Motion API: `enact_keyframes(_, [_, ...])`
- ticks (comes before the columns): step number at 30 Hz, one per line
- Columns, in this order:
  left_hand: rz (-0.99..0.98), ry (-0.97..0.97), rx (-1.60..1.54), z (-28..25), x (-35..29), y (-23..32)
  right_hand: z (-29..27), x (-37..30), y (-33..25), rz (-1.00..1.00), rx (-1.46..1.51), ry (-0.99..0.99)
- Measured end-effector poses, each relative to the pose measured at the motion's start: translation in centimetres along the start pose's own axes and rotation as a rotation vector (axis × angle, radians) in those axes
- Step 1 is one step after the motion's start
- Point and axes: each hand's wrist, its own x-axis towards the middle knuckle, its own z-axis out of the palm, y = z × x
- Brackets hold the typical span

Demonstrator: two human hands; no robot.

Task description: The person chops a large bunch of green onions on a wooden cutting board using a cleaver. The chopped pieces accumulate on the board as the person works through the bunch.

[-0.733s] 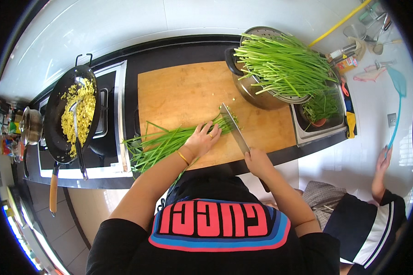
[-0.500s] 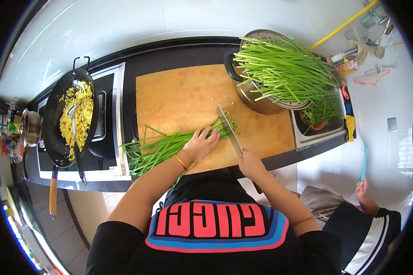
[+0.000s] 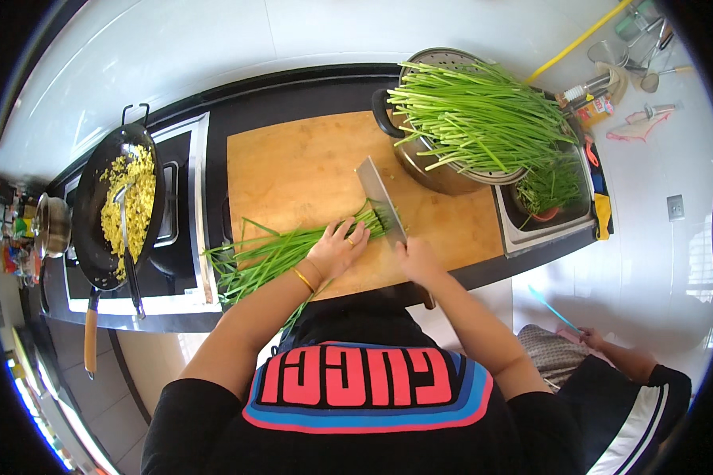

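My left hand point(image 3: 339, 248) presses down on a bundle of long green garlic chives point(image 3: 265, 255), its fingers curled over the stalks close to their cut ends. Those stalks lie along the near left of a wooden cutting board point(image 3: 293, 158), and some leaves hang past its front edge. In my right hand point(image 3: 421, 261) is the handle of a cleaver point(image 3: 383, 202). The broad blade points away from me and leans at the cut ends, just right of my left fingers. Most of what lies right behind the blade is hidden; a few small green bits show.
At right, a steel pot point(image 3: 444, 176) bears a heaped pile of chives point(image 3: 475, 119) beside a sink point(image 3: 523, 236) with more greens. A wok point(image 3: 95, 222) of yellow scrambled egg stands on the left stove. Another person's hand point(image 3: 592, 339), lower right, holds a thin blue stick.
The cleaver has shifted left and tilted, so its flat side shows more broadly and covers the chopped bits. My left hand stays on the chives. The other person's hand has moved left with the stick.
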Motion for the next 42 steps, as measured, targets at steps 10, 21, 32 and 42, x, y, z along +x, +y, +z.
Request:
enact_keyframes(10, [-0.029, -0.081, 0.015, 0.2, -0.1, 0.2, -4.4, -4.2, -2.1, 0.029, -0.020, -0.069])
enact_keyframes(21, [-0.020, -0.084, -0.007, 0.0, -0.1, 0.0, -3.1, -4.8, -2.8, 0.080, -0.082, -0.116])
enact_keyframes(32, [0.005, -0.084, 0.038, 0.3, -0.1, 0.1, -1.5, -2.7, -3.2, 0.122, -0.095, -0.160])
enact_keyframes(42, [-0.010, -0.018, -0.054, 0.1, -0.1, -0.1, 2.0, -0.9, -3.2, 0.086, -0.076, -0.043])
